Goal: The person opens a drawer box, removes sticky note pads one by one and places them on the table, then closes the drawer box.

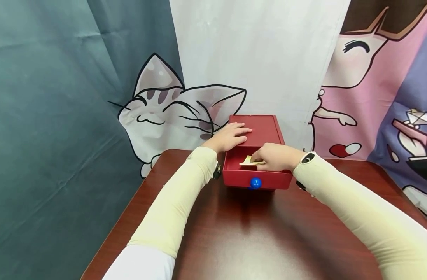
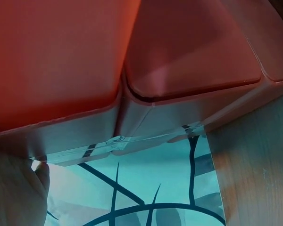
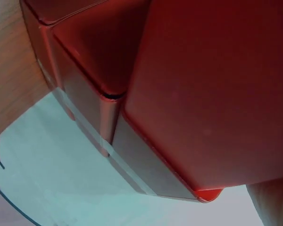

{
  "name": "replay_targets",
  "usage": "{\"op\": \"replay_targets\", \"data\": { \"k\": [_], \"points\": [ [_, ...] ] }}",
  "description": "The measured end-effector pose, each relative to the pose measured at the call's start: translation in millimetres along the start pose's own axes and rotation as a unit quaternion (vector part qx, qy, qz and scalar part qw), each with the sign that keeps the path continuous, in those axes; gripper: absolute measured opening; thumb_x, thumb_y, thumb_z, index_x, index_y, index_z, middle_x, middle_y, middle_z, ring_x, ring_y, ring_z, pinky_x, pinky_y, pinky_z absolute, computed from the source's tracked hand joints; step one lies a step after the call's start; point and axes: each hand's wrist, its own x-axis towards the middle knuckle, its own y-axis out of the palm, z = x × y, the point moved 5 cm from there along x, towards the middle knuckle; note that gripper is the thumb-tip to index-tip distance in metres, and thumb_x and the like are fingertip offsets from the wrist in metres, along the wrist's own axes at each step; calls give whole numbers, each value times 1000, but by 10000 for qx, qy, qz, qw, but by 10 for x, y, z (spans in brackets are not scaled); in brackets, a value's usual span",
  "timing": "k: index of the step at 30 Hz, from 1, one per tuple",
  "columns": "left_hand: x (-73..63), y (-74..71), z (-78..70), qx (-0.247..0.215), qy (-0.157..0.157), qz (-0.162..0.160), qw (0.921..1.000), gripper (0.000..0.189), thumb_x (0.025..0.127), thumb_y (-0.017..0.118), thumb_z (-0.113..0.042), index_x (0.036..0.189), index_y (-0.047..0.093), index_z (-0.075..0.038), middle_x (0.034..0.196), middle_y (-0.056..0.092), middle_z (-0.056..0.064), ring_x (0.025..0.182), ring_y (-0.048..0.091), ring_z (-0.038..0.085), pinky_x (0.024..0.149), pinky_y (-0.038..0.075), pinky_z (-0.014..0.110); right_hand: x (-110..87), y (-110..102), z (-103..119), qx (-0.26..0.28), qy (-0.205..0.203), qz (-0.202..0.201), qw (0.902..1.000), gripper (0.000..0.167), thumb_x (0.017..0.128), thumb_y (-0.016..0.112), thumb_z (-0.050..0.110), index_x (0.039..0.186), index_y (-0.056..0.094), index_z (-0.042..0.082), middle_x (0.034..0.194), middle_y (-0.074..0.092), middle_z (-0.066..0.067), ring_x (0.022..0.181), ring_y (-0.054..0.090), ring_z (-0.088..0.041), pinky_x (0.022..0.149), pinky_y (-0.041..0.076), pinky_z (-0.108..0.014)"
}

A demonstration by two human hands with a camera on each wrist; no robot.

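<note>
A red drawer box (image 1: pixel 260 130) stands at the back of the table, its drawer (image 1: pixel 236 177) with a round blue knob (image 1: pixel 256 183) pulled out. On the left part of the box's top rests my left hand (image 1: pixel 230 137), fingers stretched out; part of it shows at the lower left of the left wrist view. Inside the drawer, my right hand (image 1: pixel 275 156) pinches a thin, flat, pale yellow piece (image 1: pixel 247 161) with curled fingers. What kind of piece it is cannot be told, as the fingers cover part of it. The right wrist view shows the box's red panels (image 3: pixel 217 94) and no hand.
The box sits on a glossy dark reddish-brown table (image 1: pixel 241 241). Right behind it hangs a curtain (image 1: pixel 262 58) printed with a cartoon cat and a figure. A plain teal part of the cloth (image 1: pixel 49 136) hangs to the left.
</note>
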Motion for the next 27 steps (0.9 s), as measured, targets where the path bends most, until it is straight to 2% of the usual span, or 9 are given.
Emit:
{"op": "replay_targets", "data": {
  "k": [5, 9, 12, 16, 21, 27],
  "points": [
    [-16, -43, 18, 36, 6, -55, 10000, 47, 105, 44, -41, 150, 50, -32, 163, 34, 3, 153, 20, 22, 124, 16, 41, -2, -100, 5, -360, -135, -572, 9976, 5, 89, 69, 12, 92, 72, 13, 71, 62, 9, 60, 55, -10, 63, 51, -31],
    [-7, -16, 24, 87, -60, 4, 9999, 47, 105, 44, -41, 151, 49, -33, 163, 33, 1, 154, 18, 21, 124, 15, 39, -74, -196, -33, -371, -89, -840, 9957, 14, 89, 69, 8, 102, 74, 10, 74, 65, 5, 59, 55, -11, 62, 52, -31],
    [-6, 29, 20, 83, -64, 90, 9999, 47, 105, 43, -42, 152, 47, -34, 164, 31, 0, 154, 16, 20, 124, 13, 38, -150, -266, -63, -246, 3, -905, 9956, 22, 89, 69, 4, 110, 74, 8, 77, 66, 5, 59, 53, -8, 59, 49, -29],
    [6, 65, 15, 41, -36, 42, 10000, 48, 105, 43, -42, 151, 48, -34, 164, 32, 0, 154, 17, 20, 124, 13, 38, -255, -376, -114, 96, 154, -1048, 9943, 29, 88, 62, -1, 114, 74, 7, 75, 62, 6, 55, 47, -6, 56, 43, -26],
    [-1, 53, 25, 72, -56, -24, 10000, 47, 104, 44, -40, 151, 49, -32, 163, 34, 2, 153, 19, 22, 124, 13, 37, -393, -575, -160, 581, 195, -1487, 9870, 30, 90, 57, -2, 112, 74, 10, 75, 61, 7, 54, 46, -5, 53, 41, -25],
    [-10, 30, 40, 1, -20, -18, 10000, 48, 104, 43, -39, 151, 49, -31, 163, 33, 3, 153, 19, 23, 124, 12, 37, -554, -854, -256, 622, 378, -2042, 9762, 30, 87, 58, -6, 105, 75, 11, 73, 62, 6, 53, 45, -6, 49, 37, -24]
  ]
}}
